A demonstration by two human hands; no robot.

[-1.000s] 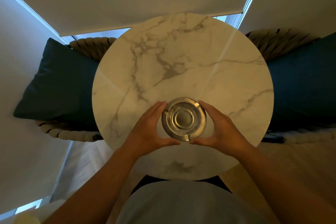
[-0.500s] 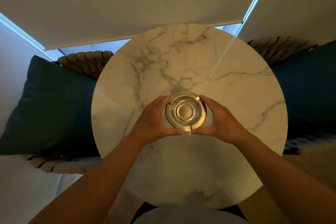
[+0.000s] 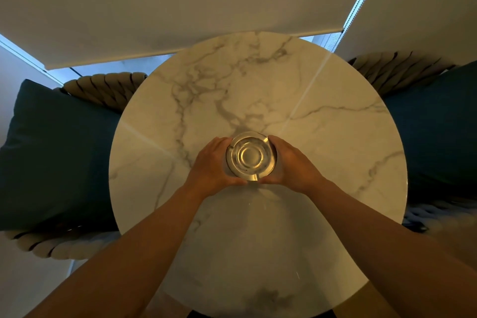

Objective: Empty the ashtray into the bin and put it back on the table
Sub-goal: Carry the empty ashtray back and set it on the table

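The ashtray (image 3: pixel 251 157) sits near the middle of the table (image 3: pixel 322 162), between the left hand (image 3: pixel 211 165) and right hand (image 3: pixel 294 162), with a cushion (image 3: pixel 56 157) to the table's left and another cushion (image 3: pixel 438 126) to its right.

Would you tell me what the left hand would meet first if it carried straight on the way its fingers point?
The left hand already cups the ashtray; past its rim lies bare marble table.

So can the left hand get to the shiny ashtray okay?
Yes, it looks so. The left hand is already cupped against the left side of the ashtray, with the right hand on the other side. Nothing else lies near it on the marble table.
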